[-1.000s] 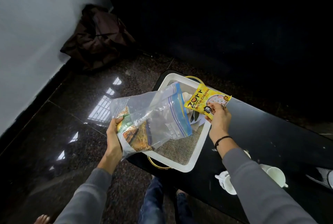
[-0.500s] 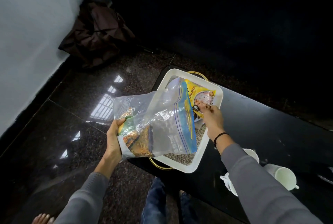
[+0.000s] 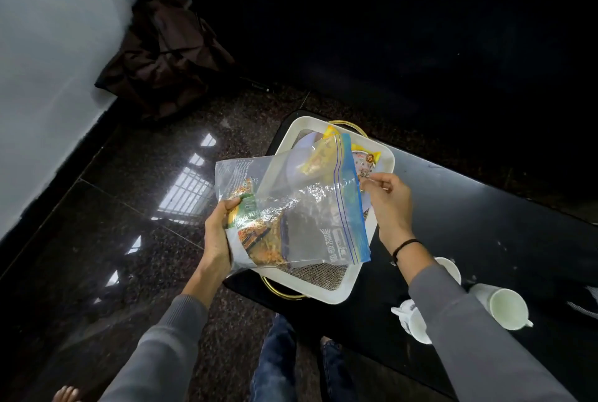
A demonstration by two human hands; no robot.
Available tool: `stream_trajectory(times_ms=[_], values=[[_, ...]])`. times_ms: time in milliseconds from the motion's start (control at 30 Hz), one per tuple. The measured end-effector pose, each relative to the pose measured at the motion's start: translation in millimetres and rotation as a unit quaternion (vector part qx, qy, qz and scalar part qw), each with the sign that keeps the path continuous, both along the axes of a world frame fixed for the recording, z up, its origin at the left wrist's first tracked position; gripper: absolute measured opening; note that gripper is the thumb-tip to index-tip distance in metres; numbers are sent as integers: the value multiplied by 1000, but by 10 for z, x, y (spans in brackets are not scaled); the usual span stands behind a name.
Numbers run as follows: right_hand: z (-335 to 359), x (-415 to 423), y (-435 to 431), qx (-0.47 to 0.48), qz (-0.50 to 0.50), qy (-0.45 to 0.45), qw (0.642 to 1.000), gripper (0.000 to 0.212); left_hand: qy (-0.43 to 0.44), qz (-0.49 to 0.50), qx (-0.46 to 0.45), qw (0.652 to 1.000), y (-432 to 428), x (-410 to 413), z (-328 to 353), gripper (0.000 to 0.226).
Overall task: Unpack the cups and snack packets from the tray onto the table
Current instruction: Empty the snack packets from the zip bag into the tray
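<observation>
Over the black table (image 3: 485,223), the left hand (image 3: 218,233) grips the zip bag (image 3: 310,217) while the right hand (image 3: 386,197) pinches its mouth; tilting could spill the packets floorward.

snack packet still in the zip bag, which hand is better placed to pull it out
Right. The left hand already grips the zip bag around the snack packet, while the right hand sits at the bag's blue mouth, where it could reach in.

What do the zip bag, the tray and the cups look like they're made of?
Zip bag: thin clear plastic film, glossy and crinkled, with a blue zip strip. Tray: smooth white rim, likely plastic or enamel; woven mesh liner, gold-coloured handles. Cups: glossy white, probably ceramic.
</observation>
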State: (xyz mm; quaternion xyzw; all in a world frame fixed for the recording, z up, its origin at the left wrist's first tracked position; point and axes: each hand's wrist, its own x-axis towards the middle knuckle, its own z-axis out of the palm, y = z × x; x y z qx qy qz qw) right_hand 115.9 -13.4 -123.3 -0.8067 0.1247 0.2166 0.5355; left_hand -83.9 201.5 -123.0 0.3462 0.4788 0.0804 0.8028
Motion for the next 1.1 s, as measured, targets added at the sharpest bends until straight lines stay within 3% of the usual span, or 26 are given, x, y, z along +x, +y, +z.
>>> stream_trajectory(times_ms=[67, 167, 267, 367, 433, 467, 500, 533, 667, 733, 800, 833, 867, 900, 1000, 1100], values=[[190, -25, -37, 77, 29, -4, 997, 6, 0, 1, -3, 1000, -49, 15, -7, 29], [420, -15, -12, 136, 113, 32, 984, 21, -10, -3, -9, 1000, -129, 58, 21, 34], [458, -34, 20, 171, 181, 154, 956, 19, -20, -6, -4, 1000, -215, 112, 61, 37], [361, -130, 62, 66, 190, 260, 945, 38, -13, -7, 8, 1000, -293, 138, 73, 45], [255, -235, -51, 58, 258, 251, 931, 43, 0, -6, 12, 1000, -340, 163, 82, 51], [208, -289, -36, 34, 282, 232, 930, 56, 11, -1, 17, 1000, -353, 180, 85, 54], [225, -334, 8, 40, 240, 275, 930, 72, 26, 1, 30, 999, -360, 191, 83, 55], [217, -377, 33, 38, 201, 298, 932, 74, 40, 3, 50, 998, -362, 195, 97, 55], [122, -467, 23, 72, 142, 316, 935, 37, 122, -86, 181, 972, -366, 195, 94, 68], [127, -471, 7, 86, 217, 284, 930, 53, 133, -97, 210, 964, -385, 196, 100, 67], [196, -421, 97, 142, 203, 267, 931, 63, 108, -81, 186, 973, -413, 194, 129, 64], [278, -428, 184, 217, 190, 294, 911, 58, 101, -71, 182, 976, -407, 160, 108, 62], [297, -407, 246, 272, 215, 260, 901, 42, 103, -66, 190, 974, -395, 122, 91, 61], [328, -379, 287, 270, 235, 217, 908, 31, 106, -66, 201, 972, -401, 112, 92, 60], [352, -312, 432, 134, 248, 164, 945, 34, 120, -66, 231, 963, -418, 103, 80, 56], [342, -294, 519, 53, 324, 184, 927, 26, 143, -67, 288, 945, -438, 150, 76, 46]])
